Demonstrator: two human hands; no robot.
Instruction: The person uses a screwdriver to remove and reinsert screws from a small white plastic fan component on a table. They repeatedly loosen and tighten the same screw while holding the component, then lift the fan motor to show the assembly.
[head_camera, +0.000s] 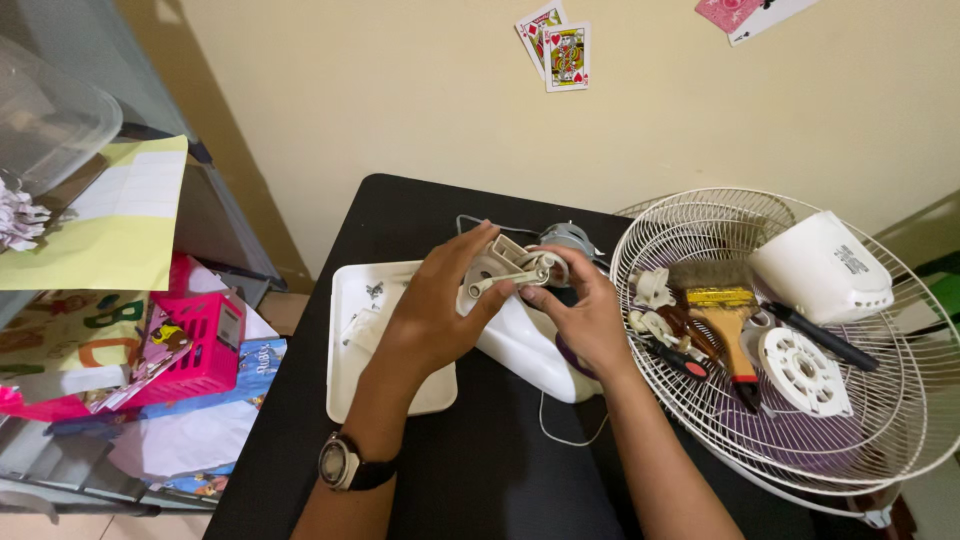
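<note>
Your left hand and right hand meet over the middle of the black worktop, both on a disassembled fan motor assembly. The grip of the left hand is clamped around the assembly's pale plastic gear part from the left. The right hand's fingertips pinch it from the right, and the grey metal motor shows just behind them. Under both hands lies the fan's white housing, its lower end resting on the worktop. A thin white cord loops out beneath it. A white tray sits just left of the housing, partly covered by your left forearm (a dark wristwatch is on that wrist).

At the worktop's right edge a white wire fan guard lies face up and serves as a holder. In it are a paintbrush with a red handle, a white rear motor cover, a round perforated white disc and small plastic parts.

The worktop stands against a cream wall, where playing cards are stuck. To the left, a pink basket and papers crowd a low shelf.
</note>
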